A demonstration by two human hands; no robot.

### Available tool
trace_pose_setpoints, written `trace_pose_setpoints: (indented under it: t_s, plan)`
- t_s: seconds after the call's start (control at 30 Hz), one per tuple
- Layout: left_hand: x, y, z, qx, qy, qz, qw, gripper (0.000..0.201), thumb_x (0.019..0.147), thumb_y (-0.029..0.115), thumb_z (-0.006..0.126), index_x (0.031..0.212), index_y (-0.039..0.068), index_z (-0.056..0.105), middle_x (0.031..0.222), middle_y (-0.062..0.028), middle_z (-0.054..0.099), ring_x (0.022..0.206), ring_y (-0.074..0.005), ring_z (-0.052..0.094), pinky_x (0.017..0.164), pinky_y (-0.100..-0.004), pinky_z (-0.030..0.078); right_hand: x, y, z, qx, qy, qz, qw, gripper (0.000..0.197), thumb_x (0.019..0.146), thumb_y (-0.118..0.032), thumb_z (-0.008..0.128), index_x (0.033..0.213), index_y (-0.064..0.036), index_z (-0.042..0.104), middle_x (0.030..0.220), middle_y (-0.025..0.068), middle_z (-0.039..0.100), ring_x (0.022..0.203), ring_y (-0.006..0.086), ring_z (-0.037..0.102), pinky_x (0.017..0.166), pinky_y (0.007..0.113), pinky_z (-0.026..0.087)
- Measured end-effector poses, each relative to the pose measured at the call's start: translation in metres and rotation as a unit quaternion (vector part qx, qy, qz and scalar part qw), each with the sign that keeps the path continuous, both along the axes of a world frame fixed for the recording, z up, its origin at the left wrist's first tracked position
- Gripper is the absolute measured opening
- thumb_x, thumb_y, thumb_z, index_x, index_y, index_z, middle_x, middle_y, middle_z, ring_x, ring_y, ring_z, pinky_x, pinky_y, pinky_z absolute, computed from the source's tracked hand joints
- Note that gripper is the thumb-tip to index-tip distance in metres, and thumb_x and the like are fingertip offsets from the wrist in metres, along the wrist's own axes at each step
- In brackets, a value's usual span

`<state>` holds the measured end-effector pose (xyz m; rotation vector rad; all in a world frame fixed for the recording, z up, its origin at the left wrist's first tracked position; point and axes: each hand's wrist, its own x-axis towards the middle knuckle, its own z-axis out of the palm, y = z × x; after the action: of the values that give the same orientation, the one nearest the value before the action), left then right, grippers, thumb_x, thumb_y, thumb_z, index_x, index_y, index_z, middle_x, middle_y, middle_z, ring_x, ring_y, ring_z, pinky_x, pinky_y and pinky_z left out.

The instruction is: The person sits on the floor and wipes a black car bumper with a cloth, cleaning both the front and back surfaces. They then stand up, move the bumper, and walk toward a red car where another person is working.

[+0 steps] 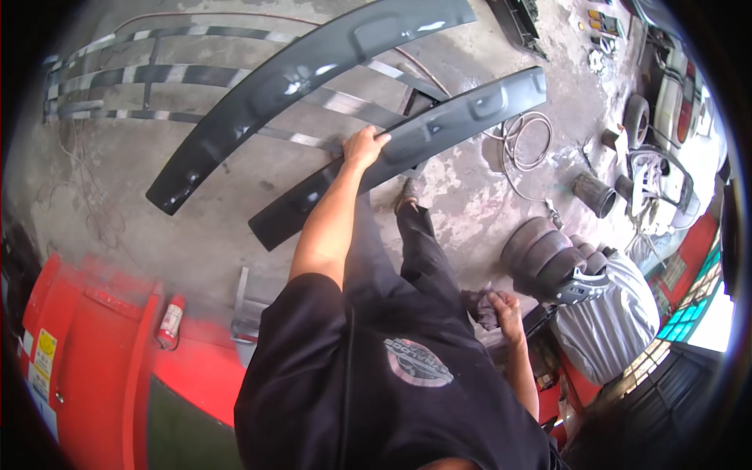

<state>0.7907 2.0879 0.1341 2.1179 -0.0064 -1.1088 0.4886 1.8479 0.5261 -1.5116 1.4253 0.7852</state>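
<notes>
My left hand (363, 147) is closed on the upper edge of a long dark grey car body panel (431, 129), about midway along it. The panel lies slanted across a metal frame (188, 75) of flat bars, in front of my legs. Beyond it, a second, longer curved grey panel (290, 74) rests on the same frame, apart from my hand. Down by my right side, my right hand (507, 312) grips a crumpled greyish-purple rag (481, 308).
A coiled hose (526, 142) lies on the concrete floor beyond the near panel's right end. To the right stand a dark bucket (594, 194) and a stack of tires (540, 254). A red fire extinguisher (171, 321) stands beside a red cabinet (94, 352) at left.
</notes>
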Motion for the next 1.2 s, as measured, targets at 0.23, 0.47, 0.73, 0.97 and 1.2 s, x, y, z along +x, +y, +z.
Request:
trace_pose_setpoints:
  t_s: [0.23,0.47,0.73,0.97,1.2]
  plan:
    - [-0.002,0.012,-0.01,-0.078,-0.043,0.034,0.995,0.041,0.095,0.047,0.066,0.112,0.011,0.073,0.106,-0.0168,0.075,0.107,-0.0377,0.069,0.096,-0.0522,0.048,0.02,0.015,-0.002,0.025,0.045,0.014,0.999,0.028,0.098,-0.028,0.065,0.093,-0.0003,0.071,0.077,0.0012,0.068,0.064,0.0092,0.06,0.06,0.026,0.048]
    - [0.013,0.018,-0.004,-0.092,-0.04,0.02,0.995,0.037,0.094,0.044,0.069,0.106,0.009,0.074,0.103,-0.0176,0.075,0.101,-0.0374,0.071,0.088,-0.047,0.054,0.041,0.016,-0.019,0.029,0.036,0.075,0.996,0.031,0.096,-0.031,0.067,0.093,0.0001,0.072,0.079,0.0004,0.068,0.069,0.0082,0.058,0.065,0.027,0.046]
    - [0.036,0.054,-0.015,-0.125,-0.042,0.052,0.99,0.038,0.097,0.035,0.067,0.11,-0.001,0.07,0.107,-0.0208,0.074,0.103,-0.0342,0.07,0.09,-0.0411,0.052,0.053,0.014,-0.023,0.033,0.043,0.104,0.993,0.03,0.095,-0.03,0.069,0.09,0.0001,0.07,0.077,-0.0017,0.065,0.068,0.0072,0.054,0.063,0.027,0.044]
    - [0.043,0.097,-0.014,-0.066,-0.091,0.043,0.993,0.038,0.095,0.045,0.066,0.101,0.008,0.073,0.097,-0.0184,0.075,0.094,-0.0381,0.071,0.083,-0.0475,0.053,0.053,0.017,-0.029,0.025,0.012,0.089,0.996,0.035,0.095,-0.032,0.071,0.078,-0.0023,0.064,0.067,-0.0045,0.057,0.062,0.0048,0.046,0.057,0.028,0.039]
    - [0.046,0.095,-0.001,0.037,-0.157,-0.028,0.986,0.035,0.095,0.042,0.067,0.1,0.008,0.073,0.103,-0.0176,0.073,0.106,-0.0381,0.064,0.095,-0.0529,0.045,0.065,0.015,-0.026,0.051,0.007,0.07,0.996,0.026,0.096,-0.025,0.067,0.089,-0.0002,0.069,0.078,-0.001,0.066,0.067,0.006,0.055,0.061,0.026,0.043]
